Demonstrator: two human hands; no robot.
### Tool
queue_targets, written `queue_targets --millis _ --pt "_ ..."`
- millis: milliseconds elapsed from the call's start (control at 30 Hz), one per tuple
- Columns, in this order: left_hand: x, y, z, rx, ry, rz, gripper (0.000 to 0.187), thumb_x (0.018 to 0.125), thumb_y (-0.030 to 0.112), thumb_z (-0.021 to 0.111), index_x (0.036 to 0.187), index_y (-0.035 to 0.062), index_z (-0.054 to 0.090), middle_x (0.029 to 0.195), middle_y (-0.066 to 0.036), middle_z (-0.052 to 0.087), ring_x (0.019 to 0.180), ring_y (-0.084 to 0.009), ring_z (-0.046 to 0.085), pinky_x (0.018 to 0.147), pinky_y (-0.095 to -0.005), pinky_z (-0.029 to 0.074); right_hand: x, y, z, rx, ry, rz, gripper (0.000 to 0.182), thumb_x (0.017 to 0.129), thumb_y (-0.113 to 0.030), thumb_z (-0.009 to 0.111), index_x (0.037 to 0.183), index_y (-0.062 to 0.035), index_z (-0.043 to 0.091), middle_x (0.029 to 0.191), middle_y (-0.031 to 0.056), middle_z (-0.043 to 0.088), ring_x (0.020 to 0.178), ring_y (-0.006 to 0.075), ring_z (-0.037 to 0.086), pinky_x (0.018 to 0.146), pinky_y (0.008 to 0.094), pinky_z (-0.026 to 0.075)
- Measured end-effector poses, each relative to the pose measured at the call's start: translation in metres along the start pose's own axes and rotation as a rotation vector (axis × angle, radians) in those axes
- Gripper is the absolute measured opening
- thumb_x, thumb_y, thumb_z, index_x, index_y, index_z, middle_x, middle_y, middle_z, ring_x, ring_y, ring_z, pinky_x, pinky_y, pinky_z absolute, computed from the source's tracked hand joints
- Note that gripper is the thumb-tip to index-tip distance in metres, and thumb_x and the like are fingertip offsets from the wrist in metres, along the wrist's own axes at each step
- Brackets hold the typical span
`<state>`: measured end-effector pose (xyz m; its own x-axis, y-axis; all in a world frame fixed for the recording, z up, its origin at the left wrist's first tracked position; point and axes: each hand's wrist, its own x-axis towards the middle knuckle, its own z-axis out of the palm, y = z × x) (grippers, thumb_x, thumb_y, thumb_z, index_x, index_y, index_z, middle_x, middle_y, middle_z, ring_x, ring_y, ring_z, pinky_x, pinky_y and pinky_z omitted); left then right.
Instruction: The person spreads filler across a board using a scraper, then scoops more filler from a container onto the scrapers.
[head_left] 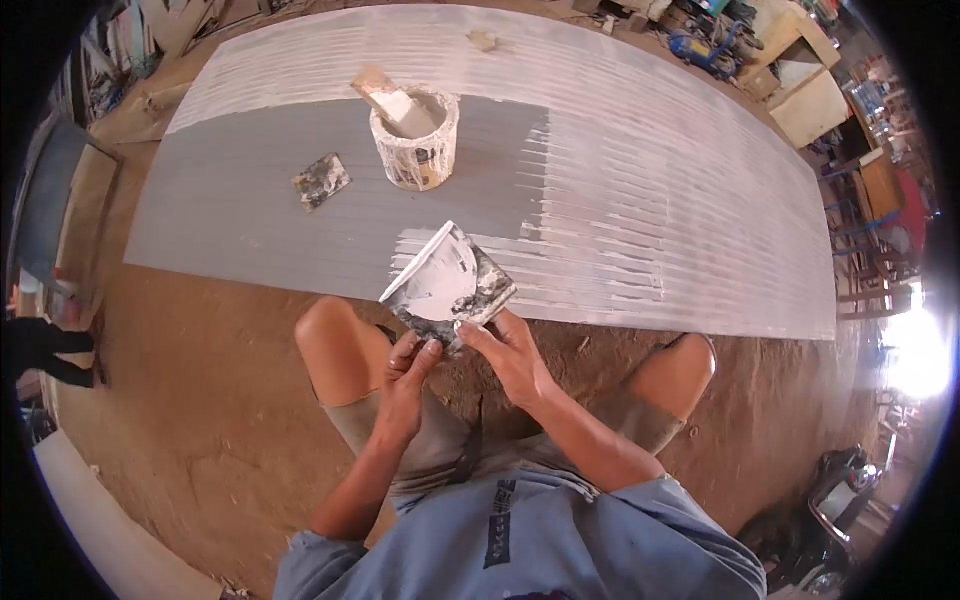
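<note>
Both my hands hold a flat putty spreader (445,285) by its near edge, in front of my knees. Its face is dark and stained, with a broad patch of white putty across it. My left hand (405,380) pinches the lower left corner, while my right hand (508,358) grips the lower right side with the thumb on top. Beyond it lies a large grey panel (300,235), partly streaked with white putty. A putty-smeared bucket (418,165) stands on the panel with a wide flat paddle (385,95) leaning in it. Left of the bucket lies another stained flat piece (322,182).
A small pale scrap (482,40) rests near the panel's far edge. Bare brown earth (220,400) surrounds the panel. A motorcycle (840,510) is at lower right, a blue machine (705,50) at upper right. A dark-clothed leg (55,350) shows at far left.
</note>
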<state>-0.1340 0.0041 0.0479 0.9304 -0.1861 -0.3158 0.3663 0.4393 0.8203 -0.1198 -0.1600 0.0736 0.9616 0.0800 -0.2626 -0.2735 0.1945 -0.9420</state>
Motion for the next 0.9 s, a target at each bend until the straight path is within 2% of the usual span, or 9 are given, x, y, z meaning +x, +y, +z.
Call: queue_targets --millis 133,200,300,367,400,433,500,667,900 --pt "0.001 0.004 0.015 -0.002 -0.068 -0.058 0.023 0.101 0.015 0.057 0.117 0.0003 0.065 0.108 -0.004 0.069 0.097 -0.0123 0.064 0.089 -0.0317 0.052 -0.005 0.006 -0.008 0.118 0.01 0.067 0.024 0.098 -0.016 0.061 0.115 -0.0005 0.062 0.105 0.0035 0.066 0.095 0.0091 0.058 0.079 0.0269 0.049" --pt "0.008 0.001 0.018 0.104 -0.262 -0.154 0.025 0.101 0.018 0.058 0.113 -0.0012 0.068 0.101 -0.007 0.071 0.091 -0.0135 0.066 0.085 -0.0314 0.054 -0.007 0.001 -0.026 0.54 0.015 0.181 0.02 0.099 -0.016 0.057 0.112 -0.0025 0.063 0.107 0.0048 0.067 0.095 0.0128 0.062 0.075 0.028 0.052" --pt "0.019 0.066 0.033 0.872 -0.053 0.074 0.034 0.1 0.028 0.059 0.114 -0.0016 0.07 0.094 -0.01 0.074 0.089 -0.0146 0.068 0.085 -0.0305 0.052 -0.004 -0.045 -0.071 0.442 0.288 -0.018 0.028 0.101 -0.018 0.053 0.121 0.0001 0.057 0.113 0.014 0.066 0.106 0.0222 0.065 0.089 0.0354 0.057" --pt "0.034 0.094 0.022 1.057 0.384 0.172 0.037 0.101 0.032 0.056 0.121 0.0028 0.068 0.104 -0.014 0.073 0.097 -0.0227 0.067 0.092 -0.0349 0.048 0.001 -0.078 -0.134 -0.282 0.439 -0.065 0.033 0.101 -0.02 0.052 0.128 -0.0017 0.056 0.12 0.0154 0.065 0.118 0.0278 0.061 0.099 0.0446 0.049" --pt "0.072 0.079 -0.025 0.999 0.349 0.342 0.037 0.101 0.031 0.055 0.123 0.0035 0.066 0.113 -0.014 0.07 0.104 -0.0258 0.064 0.097 -0.036 0.045 0.024 -0.078 -0.179 -0.527 0.609 0.022 0.035 0.101 -0.02 0.052 0.129 -0.0013 0.058 0.124 0.0135 0.065 0.121 0.026 0.059 0.103 0.0409 0.045" --pt "0.111 0.071 -0.068 0.936 0.316 0.51 0.037 0.102 0.031 0.053 0.126 0.0042 0.065 0.122 -0.015 0.066 0.112 -0.0288 0.061 0.101 -0.0372 0.043 0.043 -0.082 -0.212 -0.846 0.606 -0.538 0.032 0.096 -0.013 0.054 0.126 -0.0048 0.063 0.126 0.0112 0.066 0.119 0.0261 0.06 0.102 0.038 0.045" --pt "0.149 0.079 -0.093 1.058 0.291 0.529 0.039 0.103 0.03 0.051 0.129 0.0034 0.062 0.129 -0.015 0.061 0.119 -0.029 0.056 0.105 -0.0371 0.04 0.073 -0.093 -0.271 -1.351 0.667 -0.647 0.041 0.091 -0.002 0.052 0.128 -0.015 0.064 0.131 0.0068 0.063 0.12 0.0262 0.058 0.098 0.0428 0.045" --pt "0.188 0.074 -0.095 1.264 0.24 0.585 0.041 0.105 0.029 0.046 0.134 0.0023 0.056 0.139 -0.015 0.054 0.131 -0.0288 0.048 0.111 -0.0368 0.033 0.132 -0.089 -0.351 -1.606 0.58 -0.457 0.047 0.086 0.003 0.051 0.127 -0.0164 0.065 0.13 0.0034 0.064 0.119 0.0258 0.057 0.097 0.0428 0.044" --pt "0.187 0.075 -0.09 1.048 0.289 0.46 0.042 0.106 0.029 0.043 0.137 0.0023 0.055 0.139 -0.014 0.055 0.131 -0.0274 0.048 0.111 -0.0367 0.033 0.174 -0.085 -0.374 -1.699 0.555 -0.329 0.049 0.085 0.003 0.051 0.125 -0.0211 0.066 0.129 0.0012 0.065 0.119 0.0246 0.057 0.098 0.0429 0.043"
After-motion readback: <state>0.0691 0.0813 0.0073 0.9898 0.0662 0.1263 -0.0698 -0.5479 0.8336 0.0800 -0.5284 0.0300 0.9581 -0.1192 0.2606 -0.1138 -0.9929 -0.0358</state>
